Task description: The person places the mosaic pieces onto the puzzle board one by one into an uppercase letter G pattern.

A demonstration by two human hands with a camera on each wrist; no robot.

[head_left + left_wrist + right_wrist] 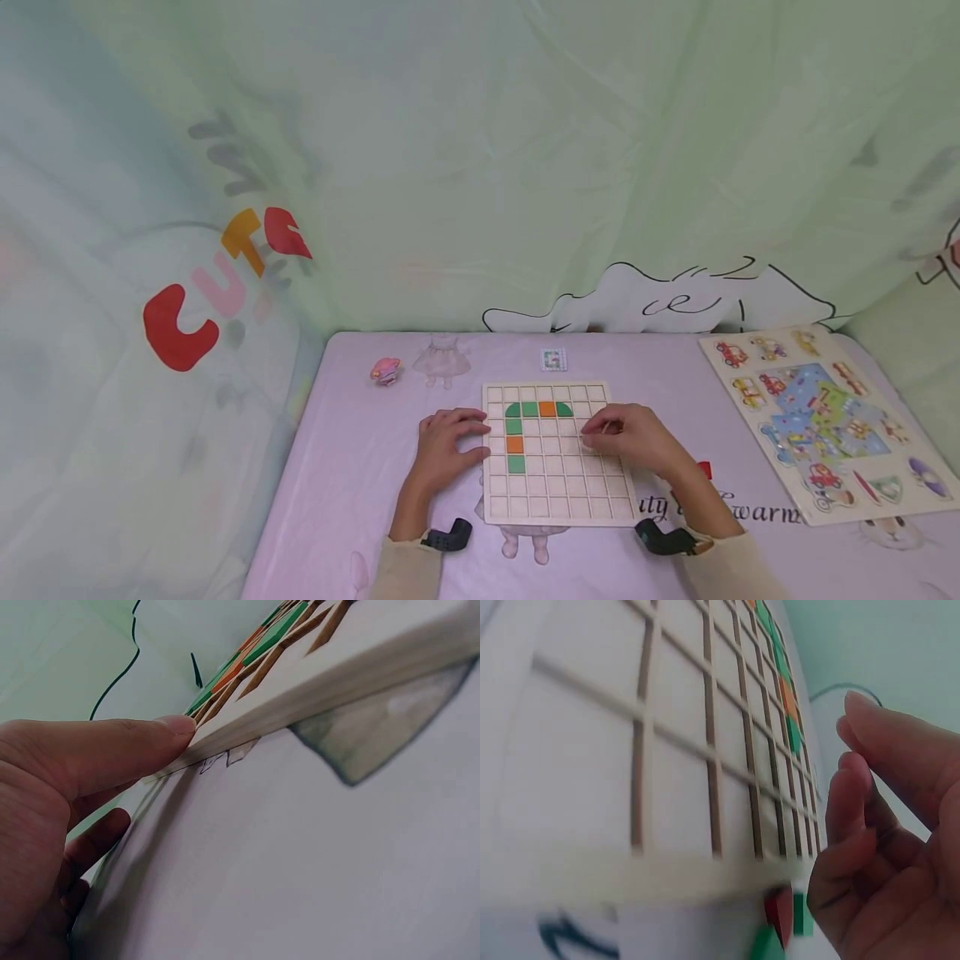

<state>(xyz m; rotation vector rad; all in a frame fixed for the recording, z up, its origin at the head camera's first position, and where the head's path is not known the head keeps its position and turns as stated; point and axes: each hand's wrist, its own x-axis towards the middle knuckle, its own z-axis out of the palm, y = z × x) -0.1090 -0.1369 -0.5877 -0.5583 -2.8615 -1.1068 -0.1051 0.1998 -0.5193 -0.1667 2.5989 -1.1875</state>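
Observation:
A pale wooden grid board point(558, 500) lies on the table before me. Green tiles point(530, 409) and orange tiles point(514, 444) form a row near its top and a column down its left side, with rounded green corner tiles at both ends of the row. My left hand point(444, 448) has its fingers spread at the board's left edge; the thumb point(154, 746) touches that edge in the left wrist view. Over the board's right part, my right hand point(633, 437) has curled fingers with thumb and fingertips together. Nothing shows between them in the right wrist view.
Red and green pieces point(780, 915) lie beside the board's right edge, partly hidden in the head view. A small patterned card point(553, 359) and a pink toy point(386, 372) lie farther back. A large picture puzzle point(787, 467) occupies the table's right side.

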